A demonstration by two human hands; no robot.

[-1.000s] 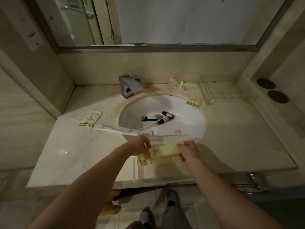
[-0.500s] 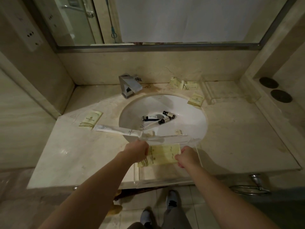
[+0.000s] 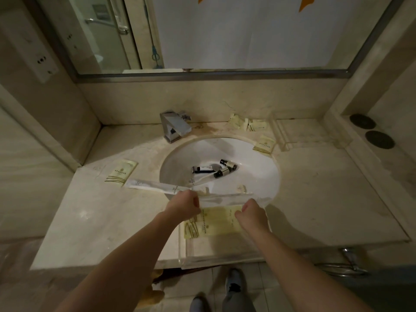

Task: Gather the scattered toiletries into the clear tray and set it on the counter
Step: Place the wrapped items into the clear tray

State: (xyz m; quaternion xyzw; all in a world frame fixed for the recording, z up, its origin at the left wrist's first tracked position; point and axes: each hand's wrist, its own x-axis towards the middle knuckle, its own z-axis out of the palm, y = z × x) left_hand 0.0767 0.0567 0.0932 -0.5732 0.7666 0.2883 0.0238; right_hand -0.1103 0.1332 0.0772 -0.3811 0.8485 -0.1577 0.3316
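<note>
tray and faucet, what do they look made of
Tray: clear rigid plastic, probably acrylic; the counter shows through it and its thick edges catch light. Faucet: metal, likely brushed or satin chrome; grey, angular, with soft reflections.

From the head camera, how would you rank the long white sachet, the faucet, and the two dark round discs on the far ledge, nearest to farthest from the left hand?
1. The long white sachet, on the counter just beyond the left hand, its end right by the knuckles.
2. The faucet, at the back behind the sink.
3. The dark round discs, on the far right ledge.
</note>
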